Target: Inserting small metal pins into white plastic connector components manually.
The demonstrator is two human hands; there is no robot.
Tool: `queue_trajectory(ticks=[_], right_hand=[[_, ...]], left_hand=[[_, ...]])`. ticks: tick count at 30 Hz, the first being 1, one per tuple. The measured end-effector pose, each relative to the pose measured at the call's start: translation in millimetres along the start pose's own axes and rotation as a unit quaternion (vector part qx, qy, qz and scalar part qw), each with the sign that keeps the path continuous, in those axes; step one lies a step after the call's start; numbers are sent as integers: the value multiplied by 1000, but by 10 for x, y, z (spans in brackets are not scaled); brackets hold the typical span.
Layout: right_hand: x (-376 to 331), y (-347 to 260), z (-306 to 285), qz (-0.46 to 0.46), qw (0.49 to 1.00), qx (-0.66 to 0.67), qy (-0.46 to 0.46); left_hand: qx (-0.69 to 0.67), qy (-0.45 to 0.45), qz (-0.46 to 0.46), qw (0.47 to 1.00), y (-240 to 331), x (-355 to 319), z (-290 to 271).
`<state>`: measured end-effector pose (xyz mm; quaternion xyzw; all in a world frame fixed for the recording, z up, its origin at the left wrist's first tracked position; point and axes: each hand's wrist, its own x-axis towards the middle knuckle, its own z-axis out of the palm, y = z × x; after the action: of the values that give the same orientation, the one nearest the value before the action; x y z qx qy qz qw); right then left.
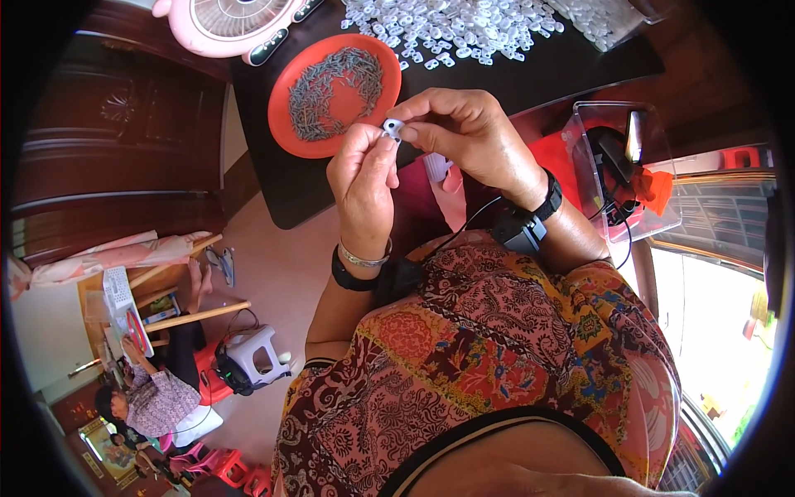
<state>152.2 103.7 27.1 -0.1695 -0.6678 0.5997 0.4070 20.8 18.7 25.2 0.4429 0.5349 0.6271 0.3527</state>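
A small white plastic piece with a dark hole is pinched between my two hands, over the table's near edge. My left hand grips it from below with thumb and fingertips. From the right, my right hand closes thumb and forefinger at its side; whether a screw is also between those fingers I cannot make out. Just left of the hands lies an orange-red plate with many grey screws spread in a ring. Beyond it is a large heap of similar white plastic pieces on the dark table.
A pink fan stands at the table's far left. To the right, a clear plastic box holds dark items, cables and an orange thing. A bag of white pieces lies far right. Another person sits at a wooden table, lower left, near a grey stool.
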Motion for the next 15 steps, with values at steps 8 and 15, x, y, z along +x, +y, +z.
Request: queue_trajectory(ticks=[8, 15], right_hand=[[3, 27, 43, -117, 979, -163, 25], [-9, -11, -40, -128, 978, -158, -37]], left_hand=[[-122, 48, -48, 990, -10, -18, 110], [-190, 31, -59, 980, -17, 2, 89]])
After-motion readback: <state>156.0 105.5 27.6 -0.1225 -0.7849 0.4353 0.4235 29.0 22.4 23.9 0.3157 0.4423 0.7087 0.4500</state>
